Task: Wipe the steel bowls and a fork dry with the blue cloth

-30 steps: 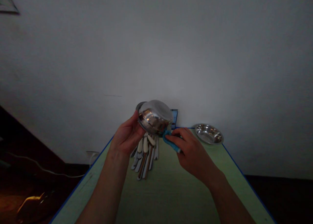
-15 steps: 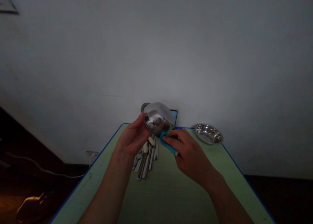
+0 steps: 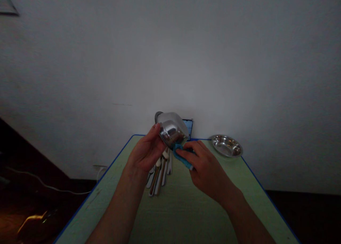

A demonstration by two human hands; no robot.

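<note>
My left hand [image 3: 147, 148] grips a shiny metal bowl [image 3: 172, 128] by its left side, thumb on the outer wall. The bowl is tilted with its underside turned up and away, above the table. In my right hand [image 3: 204, 162] a blue cloth [image 3: 182, 158] is pinched, folded over the bowl's lower rim. Beneath the bowl, several pieces of cutlery [image 3: 157, 178] lie in a bundle on the table, some with white or brown handles; their far ends are hidden by the bowl and my left hand.
A second metal bowl [image 3: 227, 146] stands at the table's far right corner. A phone [image 3: 189, 127] with a lit screen leans at the back, partly behind the held bowl. The pale green table [image 3: 181, 215] has a blue edge and meets the wall. A white cable [image 3: 48, 183] hangs at left.
The held bowl has turned slightly, showing more of the phone behind it. My right hand and the cloth have shifted a touch left along the rim.
</note>
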